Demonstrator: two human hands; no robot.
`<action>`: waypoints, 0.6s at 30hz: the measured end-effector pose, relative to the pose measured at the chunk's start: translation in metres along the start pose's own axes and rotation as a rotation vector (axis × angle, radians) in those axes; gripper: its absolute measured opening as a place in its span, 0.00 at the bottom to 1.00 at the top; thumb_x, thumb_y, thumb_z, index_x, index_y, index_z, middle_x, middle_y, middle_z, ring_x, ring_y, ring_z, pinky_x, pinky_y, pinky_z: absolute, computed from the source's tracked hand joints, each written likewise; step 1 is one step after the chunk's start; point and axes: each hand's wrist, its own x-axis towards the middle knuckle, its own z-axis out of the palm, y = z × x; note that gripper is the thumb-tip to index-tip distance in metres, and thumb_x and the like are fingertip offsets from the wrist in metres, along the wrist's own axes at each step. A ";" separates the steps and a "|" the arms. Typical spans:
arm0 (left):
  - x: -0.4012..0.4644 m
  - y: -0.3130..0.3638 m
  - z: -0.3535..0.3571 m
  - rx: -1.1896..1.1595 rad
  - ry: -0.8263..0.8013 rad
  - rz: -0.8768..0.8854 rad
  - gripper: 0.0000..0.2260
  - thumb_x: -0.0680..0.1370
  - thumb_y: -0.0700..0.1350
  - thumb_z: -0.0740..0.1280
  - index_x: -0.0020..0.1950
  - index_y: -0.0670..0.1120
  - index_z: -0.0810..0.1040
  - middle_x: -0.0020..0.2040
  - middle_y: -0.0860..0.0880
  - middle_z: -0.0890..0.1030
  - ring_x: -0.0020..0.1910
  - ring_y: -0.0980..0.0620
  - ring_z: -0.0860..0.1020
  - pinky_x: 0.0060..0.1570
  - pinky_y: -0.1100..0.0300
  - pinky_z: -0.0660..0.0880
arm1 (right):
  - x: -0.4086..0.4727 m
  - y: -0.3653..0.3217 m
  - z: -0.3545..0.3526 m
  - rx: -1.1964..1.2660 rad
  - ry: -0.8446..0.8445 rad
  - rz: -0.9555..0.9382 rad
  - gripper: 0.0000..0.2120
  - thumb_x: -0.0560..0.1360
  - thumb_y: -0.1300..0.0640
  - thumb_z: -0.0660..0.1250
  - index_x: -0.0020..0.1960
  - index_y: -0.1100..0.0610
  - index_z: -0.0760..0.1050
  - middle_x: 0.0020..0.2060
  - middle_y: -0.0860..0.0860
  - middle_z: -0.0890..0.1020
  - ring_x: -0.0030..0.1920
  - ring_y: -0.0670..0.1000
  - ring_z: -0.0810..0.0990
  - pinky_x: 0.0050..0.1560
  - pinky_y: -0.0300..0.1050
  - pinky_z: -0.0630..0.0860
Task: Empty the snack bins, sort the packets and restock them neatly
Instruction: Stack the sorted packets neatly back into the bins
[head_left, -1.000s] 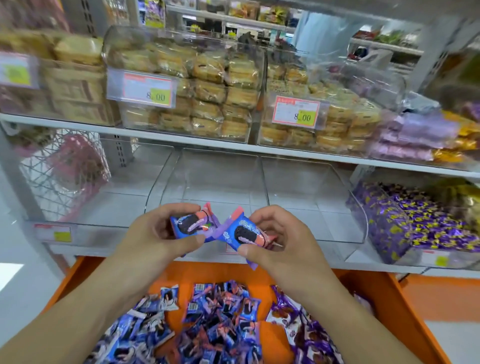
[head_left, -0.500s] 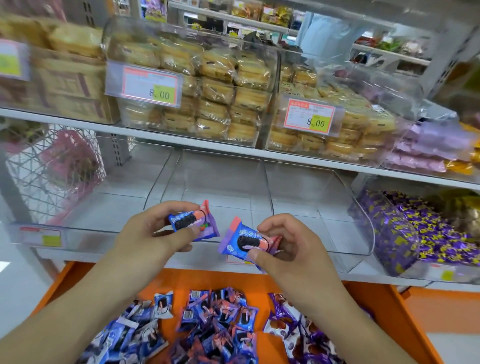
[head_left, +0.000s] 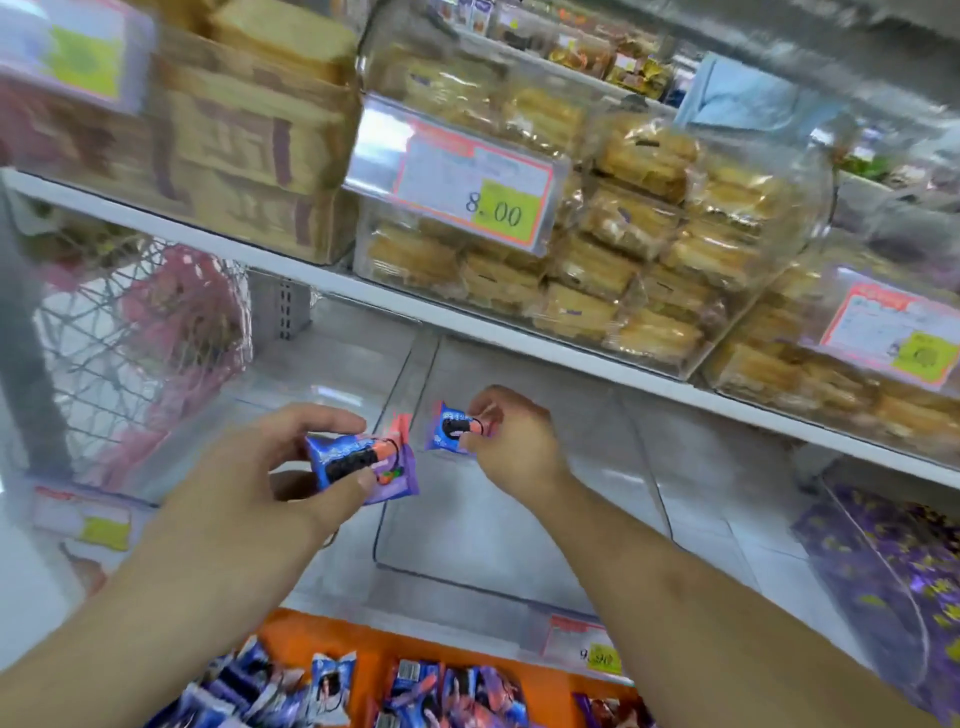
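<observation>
Left hand (head_left: 270, 467) gripping glossy blue packet (head_left: 358, 462), clear plastic bin (head_left: 519, 519)

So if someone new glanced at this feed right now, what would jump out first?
Two hands at centre: the left hand grips blue cookie packets, and the right hand pinches a single packet over the empty clear bin. Above sits the price tag reading 8.00.

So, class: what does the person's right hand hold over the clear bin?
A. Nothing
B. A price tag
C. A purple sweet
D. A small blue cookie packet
D: the right hand pinches a small blue cookie packet above the empty clear bin.
</observation>
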 end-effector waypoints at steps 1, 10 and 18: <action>0.003 -0.002 -0.001 -0.001 -0.004 -0.005 0.17 0.74 0.40 0.77 0.47 0.64 0.82 0.45 0.57 0.86 0.41 0.48 0.86 0.43 0.52 0.81 | 0.009 0.003 0.009 -0.024 0.002 -0.014 0.12 0.67 0.62 0.77 0.46 0.50 0.79 0.40 0.47 0.84 0.42 0.53 0.83 0.44 0.53 0.82; 0.006 -0.011 -0.006 0.029 -0.003 -0.030 0.14 0.73 0.42 0.77 0.49 0.62 0.83 0.45 0.54 0.87 0.42 0.47 0.87 0.53 0.39 0.82 | 0.036 0.020 0.039 -0.515 0.056 -0.140 0.06 0.79 0.53 0.69 0.56 0.48 0.78 0.55 0.51 0.73 0.48 0.57 0.77 0.47 0.49 0.79; -0.001 -0.002 -0.003 0.064 -0.024 -0.034 0.15 0.73 0.44 0.77 0.50 0.64 0.82 0.46 0.57 0.86 0.41 0.49 0.86 0.54 0.39 0.81 | 0.034 0.034 0.040 -0.436 0.117 -0.209 0.14 0.74 0.55 0.76 0.59 0.51 0.83 0.55 0.54 0.73 0.52 0.59 0.77 0.49 0.51 0.81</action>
